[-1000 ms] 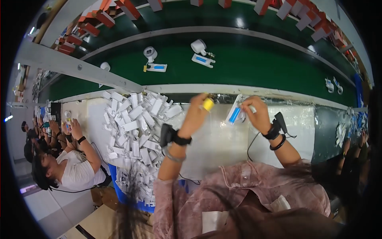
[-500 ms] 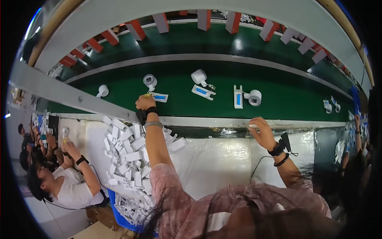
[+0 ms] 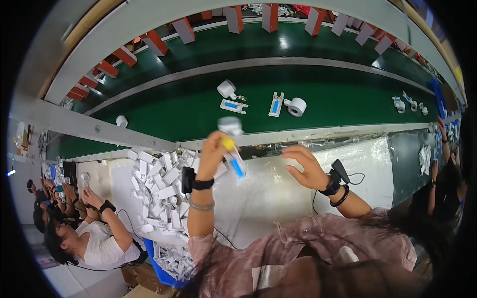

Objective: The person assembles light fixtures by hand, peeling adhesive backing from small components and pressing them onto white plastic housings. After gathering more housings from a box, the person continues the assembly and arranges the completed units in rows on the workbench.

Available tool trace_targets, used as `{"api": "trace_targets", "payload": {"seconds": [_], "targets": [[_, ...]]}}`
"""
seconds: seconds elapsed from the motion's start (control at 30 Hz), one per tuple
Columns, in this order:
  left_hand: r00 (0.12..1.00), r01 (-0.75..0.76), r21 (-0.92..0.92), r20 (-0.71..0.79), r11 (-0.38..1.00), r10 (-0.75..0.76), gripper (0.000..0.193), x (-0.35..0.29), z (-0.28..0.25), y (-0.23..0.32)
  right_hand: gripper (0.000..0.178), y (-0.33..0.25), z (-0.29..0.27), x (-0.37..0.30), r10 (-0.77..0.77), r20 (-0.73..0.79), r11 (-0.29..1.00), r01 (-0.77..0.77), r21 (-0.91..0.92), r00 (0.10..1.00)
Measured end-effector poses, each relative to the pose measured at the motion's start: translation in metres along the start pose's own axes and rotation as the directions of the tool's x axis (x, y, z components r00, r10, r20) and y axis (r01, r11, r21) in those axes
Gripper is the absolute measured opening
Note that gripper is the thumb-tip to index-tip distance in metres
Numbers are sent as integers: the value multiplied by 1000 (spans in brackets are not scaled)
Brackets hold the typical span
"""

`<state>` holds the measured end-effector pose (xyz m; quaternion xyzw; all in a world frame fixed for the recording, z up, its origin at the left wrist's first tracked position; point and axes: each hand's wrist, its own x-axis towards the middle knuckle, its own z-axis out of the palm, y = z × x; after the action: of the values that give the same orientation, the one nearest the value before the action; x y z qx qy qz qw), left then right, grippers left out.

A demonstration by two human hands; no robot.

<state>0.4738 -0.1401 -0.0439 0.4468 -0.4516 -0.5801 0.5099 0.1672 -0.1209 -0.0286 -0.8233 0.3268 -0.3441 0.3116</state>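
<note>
Above the near edge of the green belt, my left hand [image 3: 213,155] grips a white round-headed device [image 3: 230,127], blurred by motion. Its open handle shell hangs beside my fingers with a blue cylindrical battery [image 3: 237,168] in it. Something yellow [image 3: 227,143] shows at my fingertips, possibly a finger cover. To the right, over the worktop, my right hand [image 3: 309,170] is open, its fingers apart and nothing in them. Left of my left forearm lies a heap of white plastic covers [image 3: 160,180].
On the green conveyor belt [image 3: 164,116] lie two opened devices [image 3: 233,106] [image 3: 276,104], a round head [image 3: 121,121] and several units far right. A metal bar [image 3: 99,130] crosses at left. A blue bin [image 3: 155,265] holds white parts. A co-worker [image 3: 99,238] sits at left.
My left hand has lifted a device off the belt and drawn it toward me and to the right. My right hand has shifted slightly left, its fingers spreading. Devices on the belt appear further left.
</note>
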Motion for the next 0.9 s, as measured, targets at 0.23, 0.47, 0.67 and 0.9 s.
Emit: {"api": "trace_targets", "payload": {"seconds": [0.23,0.47,0.67,0.9], "targets": [[833,320,99,444,942,-329,17,-57,95,11,55,-28,10,-24,268,435,818,-442,369,860],[749,379,198,508,904,-425,46,-90,112,19,21,-32,-10,-62,353,406,652,-533,540,843],[898,-218,789,393,574,-199,41,-100,110,-10,33,-45,-32,-77,185,542,672,-508,539,820],[962,-257,776,261,576,77,32,-122,146,16,18,-52,-34,-79,326,501,554,-592,586,801]]}}
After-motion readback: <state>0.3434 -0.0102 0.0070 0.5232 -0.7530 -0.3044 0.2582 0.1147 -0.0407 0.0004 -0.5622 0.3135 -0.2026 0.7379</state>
